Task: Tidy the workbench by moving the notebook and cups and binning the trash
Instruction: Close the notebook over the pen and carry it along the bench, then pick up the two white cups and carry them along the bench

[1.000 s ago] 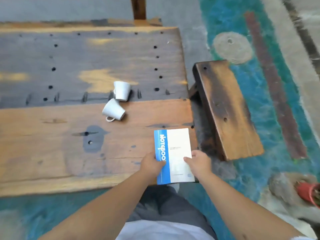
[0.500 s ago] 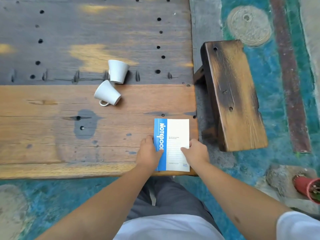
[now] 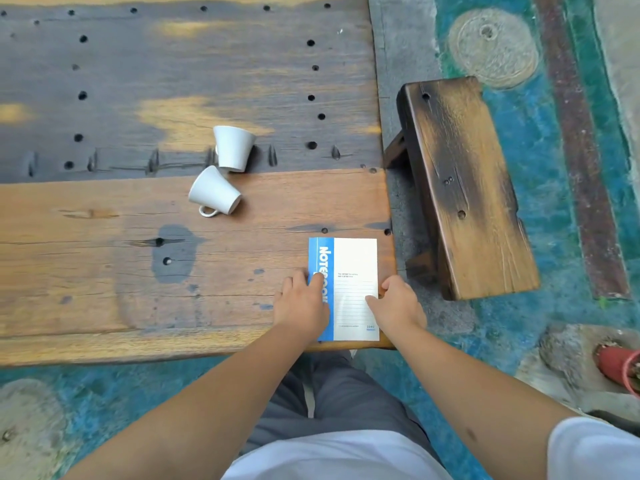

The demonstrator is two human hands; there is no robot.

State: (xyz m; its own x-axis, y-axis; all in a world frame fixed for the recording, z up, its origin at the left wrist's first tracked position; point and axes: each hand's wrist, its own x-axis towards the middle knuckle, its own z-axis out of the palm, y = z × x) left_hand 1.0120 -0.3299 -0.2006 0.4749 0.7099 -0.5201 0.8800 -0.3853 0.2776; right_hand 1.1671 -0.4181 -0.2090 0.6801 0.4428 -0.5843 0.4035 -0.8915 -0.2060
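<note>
A blue-and-white notebook (image 3: 349, 271) lies flat at the near right corner of the wooden workbench (image 3: 104, 271). My left hand (image 3: 303, 306) rests on its blue spine edge, and my right hand (image 3: 396, 304) touches its right edge with a thumb on the cover. Both hands grip the notebook's near half. Two white cups lie tipped on their sides further back: one (image 3: 232, 147) on the dark board, the other (image 3: 213, 194) with its handle down on the lighter plank. No trash is in view.
A dark wooden stool (image 3: 464, 188) stands right of the bench on the painted blue-green floor. A red pot (image 3: 620, 368) sits at the far right edge. The bench's back board has several drilled holes.
The notebook has gone from overhanging the near edge to lying squarely on the bench corner. Both hands stayed on it. The camera has tilted further down.
</note>
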